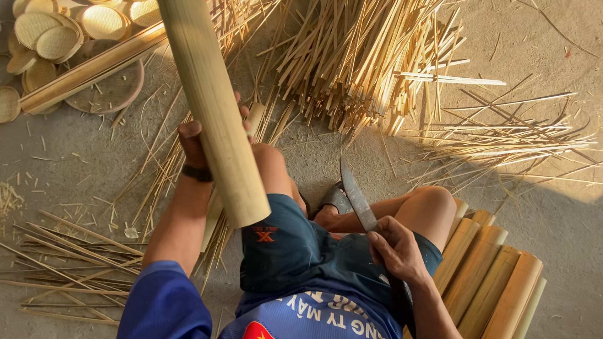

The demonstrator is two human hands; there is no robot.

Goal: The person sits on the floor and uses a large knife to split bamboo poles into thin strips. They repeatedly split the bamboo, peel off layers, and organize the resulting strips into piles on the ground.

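My left hand (193, 139) grips a thick pale bamboo section (213, 107), held upright and tilted, its lower end above my left thigh. A dark band sits on that wrist. My right hand (396, 248) is closed on the handle of a long knife (357, 194), its blade pointing up and away over my right knee. I am seated on the ground in dark blue shorts and a blue shirt, knees bent.
A big pile of split bamboo strips (364, 56) lies ahead. Thin slivers (502, 141) are scattered at right and at left (69, 263). Several cut bamboo sections (496, 276) lie by my right side. Small woven baskets (56, 37) sit at top left.
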